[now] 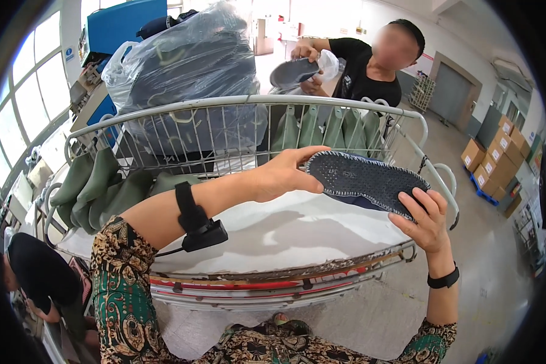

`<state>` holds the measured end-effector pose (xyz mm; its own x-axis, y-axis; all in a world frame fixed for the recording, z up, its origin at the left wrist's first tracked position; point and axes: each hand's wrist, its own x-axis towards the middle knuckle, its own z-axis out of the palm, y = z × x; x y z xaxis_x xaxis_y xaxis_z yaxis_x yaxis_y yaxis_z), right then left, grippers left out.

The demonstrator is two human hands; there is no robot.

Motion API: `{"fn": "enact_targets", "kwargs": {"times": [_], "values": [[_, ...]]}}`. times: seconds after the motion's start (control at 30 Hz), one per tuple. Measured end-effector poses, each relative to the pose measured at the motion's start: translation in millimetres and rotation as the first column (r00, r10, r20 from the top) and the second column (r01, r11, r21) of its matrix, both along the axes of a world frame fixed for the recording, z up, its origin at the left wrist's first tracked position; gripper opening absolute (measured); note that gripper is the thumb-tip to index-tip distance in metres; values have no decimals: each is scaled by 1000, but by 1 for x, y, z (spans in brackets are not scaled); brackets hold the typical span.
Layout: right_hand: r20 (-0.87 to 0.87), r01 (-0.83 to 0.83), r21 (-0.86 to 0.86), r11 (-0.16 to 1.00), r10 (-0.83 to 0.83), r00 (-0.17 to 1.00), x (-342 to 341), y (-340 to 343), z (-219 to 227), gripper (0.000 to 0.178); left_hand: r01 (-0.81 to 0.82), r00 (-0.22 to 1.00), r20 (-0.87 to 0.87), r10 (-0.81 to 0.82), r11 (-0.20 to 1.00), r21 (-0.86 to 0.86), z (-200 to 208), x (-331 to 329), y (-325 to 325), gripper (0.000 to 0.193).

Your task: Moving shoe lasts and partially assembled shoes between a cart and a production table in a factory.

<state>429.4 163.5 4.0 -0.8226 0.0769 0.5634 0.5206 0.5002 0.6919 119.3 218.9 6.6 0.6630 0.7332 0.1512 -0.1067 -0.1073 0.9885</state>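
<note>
Both of my hands hold up a dark shoe upper (370, 182), its perforated underside turned toward me and edged all round with white stitching. A strip of navy fabric shows below that edge. My left hand (279, 176) grips its left end between thumb and fingers. At the other end, my right hand (428, 221) wraps its fingers over the underside and the rim. Beneath them is the white top of a cart (261, 236). Green shoe lasts (94, 182) stand at the cart's left side, and more green lasts (312, 130) line up behind its wire rail.
A large clear plastic bag (182, 79) of dark pieces rises behind the metal rail (249, 103). Across the cart, a co-worker (373, 67) holds another dark shoe piece (294, 73). Another person (42, 273) is at lower left. Cardboard boxes (494, 158) stand on a blue pallet at right.
</note>
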Motion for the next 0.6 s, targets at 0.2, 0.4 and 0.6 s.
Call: {"fn": "enact_targets", "kwargs": {"times": [0.2, 0.4, 0.6], "values": [[-56, 17, -42, 999, -19, 998, 16, 16, -6, 20, 66, 998, -3, -67, 995, -78, -5, 17, 26, 68], [-46, 69, -79, 994, -73, 996, 24, 20, -2, 21, 121, 992, 37, -117, 980, -155, -9, 36, 48, 63], [-51, 131, -67, 989, -134, 990, 30, 12, -9, 24, 159, 987, 61, -151, 976, -151, -21, 49, 63, 63]]}}
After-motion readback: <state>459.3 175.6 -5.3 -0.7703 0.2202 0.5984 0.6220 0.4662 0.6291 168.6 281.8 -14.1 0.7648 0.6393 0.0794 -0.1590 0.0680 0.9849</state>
